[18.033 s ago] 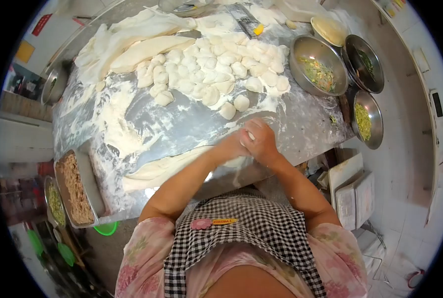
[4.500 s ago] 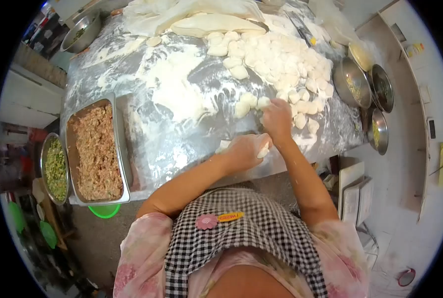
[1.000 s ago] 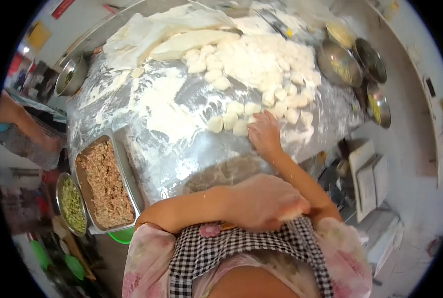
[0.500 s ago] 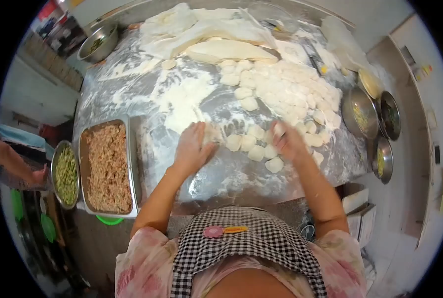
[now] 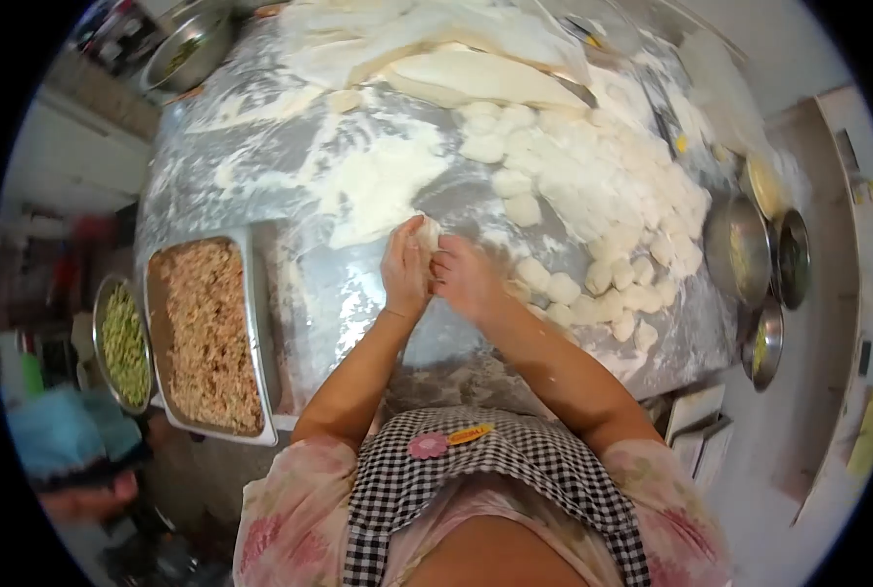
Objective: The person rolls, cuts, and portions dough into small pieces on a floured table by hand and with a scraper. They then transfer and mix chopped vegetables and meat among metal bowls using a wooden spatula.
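Over the floured metal table, both my hands meet around a pale piece of dough. My left hand is wrapped round it from the left. My right hand comes from the right, its fingers pressed together at the dough's lower edge. Just right of my right hand lie small round dough pieces, several of them. Behind them spreads a large floury heap of dough pieces. A long dough roll lies at the back, beside a pale cloth.
A metal tray of minced filling stands at the left, with a bowl of chopped greens beside it. Another bowl is at the back left. Metal bowls line the right edge. A person in blue clothing is at the far left.
My hands were apart above the table and have come together around the dough. The right hand has moved left, off the small dough pieces. The other person has moved closer at the lower left.
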A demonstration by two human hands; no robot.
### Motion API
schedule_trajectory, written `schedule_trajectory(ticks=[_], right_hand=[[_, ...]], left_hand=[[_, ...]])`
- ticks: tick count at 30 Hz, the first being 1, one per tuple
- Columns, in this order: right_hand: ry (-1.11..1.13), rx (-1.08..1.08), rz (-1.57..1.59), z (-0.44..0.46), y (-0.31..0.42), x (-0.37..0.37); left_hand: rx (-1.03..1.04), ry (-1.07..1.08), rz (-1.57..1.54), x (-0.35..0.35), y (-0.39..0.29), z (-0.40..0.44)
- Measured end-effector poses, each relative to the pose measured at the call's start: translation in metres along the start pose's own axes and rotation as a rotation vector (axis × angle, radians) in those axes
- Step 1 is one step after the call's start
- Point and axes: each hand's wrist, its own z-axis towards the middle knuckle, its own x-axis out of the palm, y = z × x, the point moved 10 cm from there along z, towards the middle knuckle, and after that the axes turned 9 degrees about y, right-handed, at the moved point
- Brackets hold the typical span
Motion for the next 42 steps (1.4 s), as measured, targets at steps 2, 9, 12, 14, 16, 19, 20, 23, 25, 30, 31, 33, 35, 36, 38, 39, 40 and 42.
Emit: schedule_trajectory(ticks=[2,9,12,14,16,19,20,23,25,30,31,33,35,36,38,39,40,42], right_hand=[[0.014,-0.080,0.117,-0.001,0.009,0.011],[0.029,-0.486,-0.622,-0.049,0.056,-0.052],[-0.263,-0.137,-0.067,-0.156,0.117,-0.105],[-0.572,-0.344,-0.408,-0.227,0.181,-0.181],[-0.774,-0.352,-0.552,-0.279,0.205,-0.210],[-0.528,-0.315,-1.107,-0.280,0.203,-0.169],[-0.501,-0.400,-0.979,-0.286,0.217,-0.163],[-0.635,-0.634,-0.938,-0.307,0.269,-0.183],[-1.044,-0.777,-1.409,-0.308,0.277,-0.254],[-0.580,-0.151,-1.955,-0.151,0.100,-0.077],[-0.357,-0.097,-1.990,-0.158,0.081,-0.013],[-0.056,-0.315,-2.036,-0.158,0.037,0.001],[0.027,-0.395,-2.117,-0.162,0.043,-0.024],[-0.007,-0.272,-2.178,-0.167,0.063,-0.039],[-0.212,-0.305,-2.183,-0.184,0.110,-0.062],[-0.377,-0.462,-2.111,-0.197,0.140,-0.068],[-0.377,-0.513,-2.094,-0.201,0.158,-0.072],[-0.380,-0.611,-2.054,-0.200,0.197,-0.077]], left_hand=[[0.012,0.096,-0.036,0.026,-0.006,0.002],[0.605,0.327,-0.112,0.054,-0.138,-0.031],[0.465,0.308,-0.132,0.041,-0.106,-0.018],[0.335,0.278,-0.227,0.023,-0.077,-0.010],[0.197,0.265,-0.287,0.029,-0.055,-0.012],[0.367,0.296,-0.084,0.037,-0.094,-0.025],[0.371,0.313,-0.070,0.041,-0.092,-0.028],[0.309,0.339,-0.029,0.051,-0.068,-0.037],[0.180,0.300,-0.033,0.049,-0.036,-0.036],[0.286,0.267,0.388,0.066,-0.013,-0.019],[0.266,0.319,0.373,0.076,-0.022,-0.021],[0.234,0.527,0.415,0.121,-0.017,-0.040],[0.467,0.591,0.571,0.145,-0.079,-0.077],[0.506,0.642,0.523,0.146,-0.096,-0.079],[0.582,0.737,0.426,0.150,-0.117,-0.075],[0.605,0.638,0.466,0.146,-0.120,-0.057],[0.627,0.579,0.449,0.140,-0.114,-0.034],[0.674,0.464,0.415,0.115,-0.094,0.028]])
